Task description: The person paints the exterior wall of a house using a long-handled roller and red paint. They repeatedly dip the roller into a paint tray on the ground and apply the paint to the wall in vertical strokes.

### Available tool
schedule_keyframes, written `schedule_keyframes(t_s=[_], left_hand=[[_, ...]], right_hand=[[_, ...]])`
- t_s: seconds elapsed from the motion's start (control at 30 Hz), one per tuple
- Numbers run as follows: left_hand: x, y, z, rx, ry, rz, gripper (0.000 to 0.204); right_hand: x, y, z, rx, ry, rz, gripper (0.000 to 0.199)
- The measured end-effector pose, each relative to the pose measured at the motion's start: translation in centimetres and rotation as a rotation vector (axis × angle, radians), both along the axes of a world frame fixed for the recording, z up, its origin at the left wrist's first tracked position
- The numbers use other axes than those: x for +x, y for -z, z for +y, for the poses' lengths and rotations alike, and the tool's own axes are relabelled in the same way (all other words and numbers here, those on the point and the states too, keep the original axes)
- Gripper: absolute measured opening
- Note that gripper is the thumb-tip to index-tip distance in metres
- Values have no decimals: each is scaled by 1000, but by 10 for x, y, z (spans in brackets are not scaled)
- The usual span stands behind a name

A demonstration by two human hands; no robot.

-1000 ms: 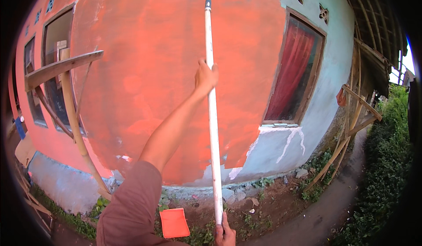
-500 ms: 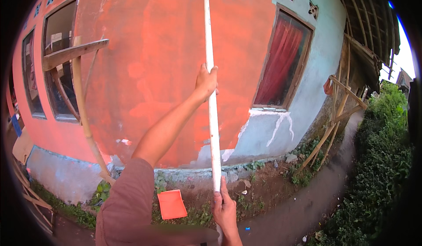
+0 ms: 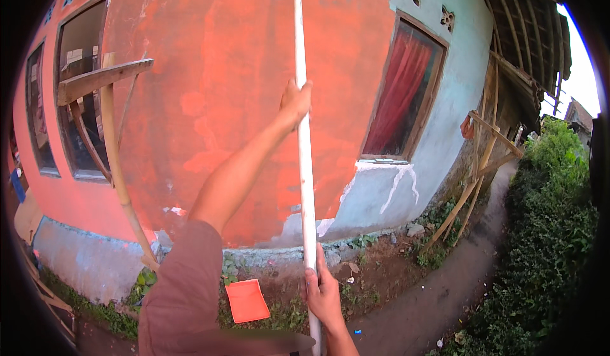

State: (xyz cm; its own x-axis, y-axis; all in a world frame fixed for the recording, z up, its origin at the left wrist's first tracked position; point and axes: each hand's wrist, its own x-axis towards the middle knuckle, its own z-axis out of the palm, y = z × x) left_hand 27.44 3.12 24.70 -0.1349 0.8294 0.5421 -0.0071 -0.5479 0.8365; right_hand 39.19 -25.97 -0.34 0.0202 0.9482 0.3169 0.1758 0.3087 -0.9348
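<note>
Left hand (image 3: 295,103) wrapped tight around pole (image 3: 305,165) up high; right hand (image 3: 323,292) clamped on it near the bottom. Pole upright, centre, against orange wall (image 3: 216,89). Orange tray (image 3: 246,301) on ground, left of pole.

head cam, single view | worn on the person's head, facing forward and slightly up at the orange wall (image 3: 210,89) | wall near, ground strip below | own forearms enter from lower edge | fisheye bends the edges | no second view to overlap
</note>
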Motion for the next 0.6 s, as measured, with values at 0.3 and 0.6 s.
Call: schedule_keyframes(t_s=[0.3,0.6], left_hand=[[-20,-100,58,-41,-93,70,44],[5,-76,84,-6,-167,187,45]], right_hand=[[19,108,-70,-399,-203,545,43],[46,121,-89,-536,86,158,54]])
